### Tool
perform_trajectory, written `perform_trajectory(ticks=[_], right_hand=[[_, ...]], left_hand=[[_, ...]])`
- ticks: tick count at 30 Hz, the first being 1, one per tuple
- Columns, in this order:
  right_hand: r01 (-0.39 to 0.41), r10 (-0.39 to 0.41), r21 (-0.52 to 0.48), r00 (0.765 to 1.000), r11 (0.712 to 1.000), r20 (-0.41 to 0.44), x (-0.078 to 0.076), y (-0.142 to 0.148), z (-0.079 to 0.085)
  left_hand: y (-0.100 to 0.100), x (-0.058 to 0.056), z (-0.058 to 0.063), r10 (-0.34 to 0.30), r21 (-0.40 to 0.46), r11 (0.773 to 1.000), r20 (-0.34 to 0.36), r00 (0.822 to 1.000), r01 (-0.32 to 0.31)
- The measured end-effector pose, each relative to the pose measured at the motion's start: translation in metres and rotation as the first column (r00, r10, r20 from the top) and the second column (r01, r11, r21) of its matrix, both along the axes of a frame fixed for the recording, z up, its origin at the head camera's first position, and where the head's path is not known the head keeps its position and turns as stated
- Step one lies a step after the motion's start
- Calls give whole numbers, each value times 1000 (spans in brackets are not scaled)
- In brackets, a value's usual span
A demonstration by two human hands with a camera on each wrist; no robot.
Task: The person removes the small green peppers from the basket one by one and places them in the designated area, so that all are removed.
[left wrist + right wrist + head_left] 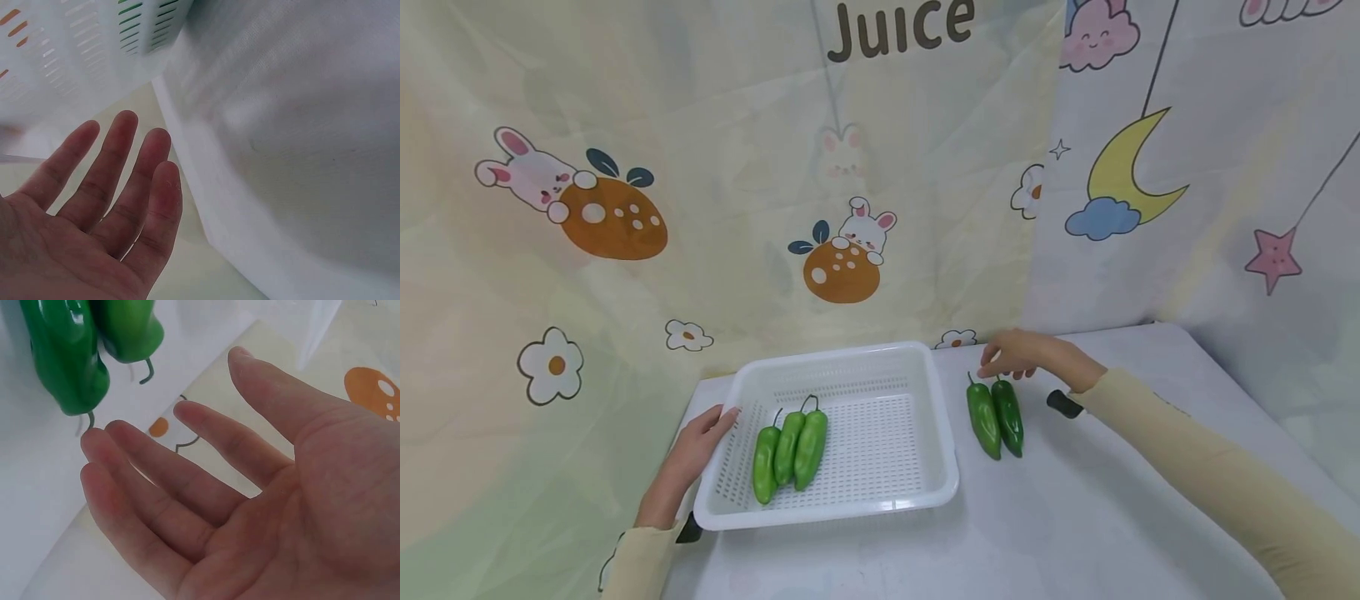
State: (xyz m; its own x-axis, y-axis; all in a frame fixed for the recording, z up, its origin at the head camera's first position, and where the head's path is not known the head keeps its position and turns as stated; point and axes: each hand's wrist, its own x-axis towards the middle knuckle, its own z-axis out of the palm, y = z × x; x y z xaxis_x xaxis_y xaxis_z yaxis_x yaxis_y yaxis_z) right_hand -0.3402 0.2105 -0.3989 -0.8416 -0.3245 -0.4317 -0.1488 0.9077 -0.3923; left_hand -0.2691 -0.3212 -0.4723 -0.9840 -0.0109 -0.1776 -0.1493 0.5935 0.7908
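Three green peppers lie side by side in the left part of a white plastic basket. My left hand rests at the basket's left rim, thumb at the edge. In the left wrist view, the fingers of that hand extend loosely under the basket's slotted wall. To the right of the basket, a lighter green pepper and a darker green pepper lie together on the table. Just beyond their stems hovers my right hand, fingers loosely bent, palm holding nothing in the right wrist view.
The table has a white cover. Behind it hangs a cloth printed with rabbits, flowers and a moon, close to the table's back edge. A black wrist device sits under the right wrist.
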Motion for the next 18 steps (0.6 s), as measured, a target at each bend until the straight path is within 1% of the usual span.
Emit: perform_trajectory(ticks=[7, 11, 18], right_hand=[[-22, 22, 33, 1000, 999, -8, 2, -6, 9], [-35, 36, 53, 999, 998, -27, 4, -10, 13], [-55, 57, 39, 997, 998, -51, 7, -17, 20]], left_hand=[[-1, 0, 0, 0, 11, 1000, 8, 1000, 0], [-1, 1, 0, -1, 21, 1000, 10, 1000, 0], [0, 1, 1, 1, 26, 1000, 11, 1000, -1]])
